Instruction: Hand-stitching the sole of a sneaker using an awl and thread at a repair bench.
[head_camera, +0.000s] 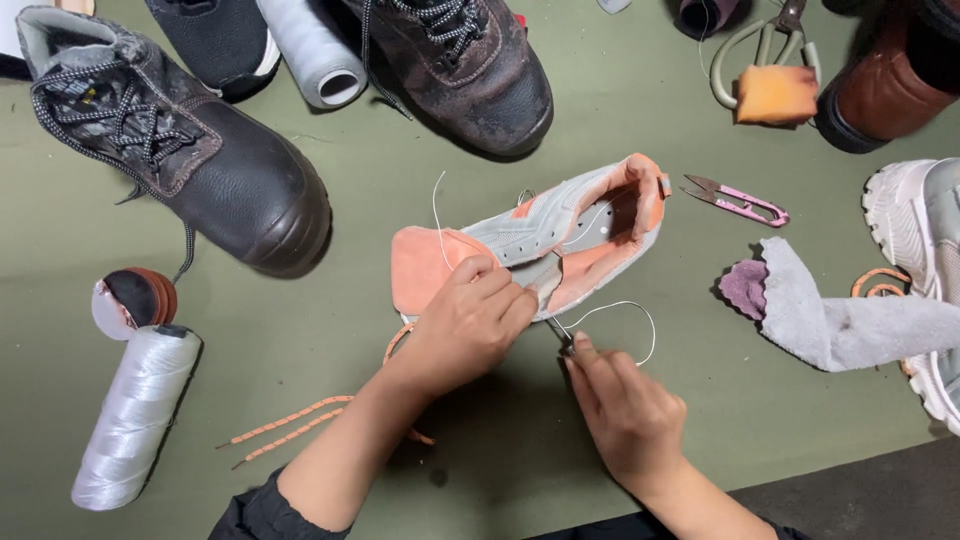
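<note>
Now shoe upper under both hands

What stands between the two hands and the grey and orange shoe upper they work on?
Nothing visible. The left hand rests directly on the shoe upper; the right hand holds a thin tool at its edge, by the white thread.

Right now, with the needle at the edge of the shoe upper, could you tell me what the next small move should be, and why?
Probably draw the needle out and pull the slack through. The right hand pinches it at the edge of the orange and grey shoe upper, which the left hand pins to the table, while the white thread lies in a loose loop.
</note>
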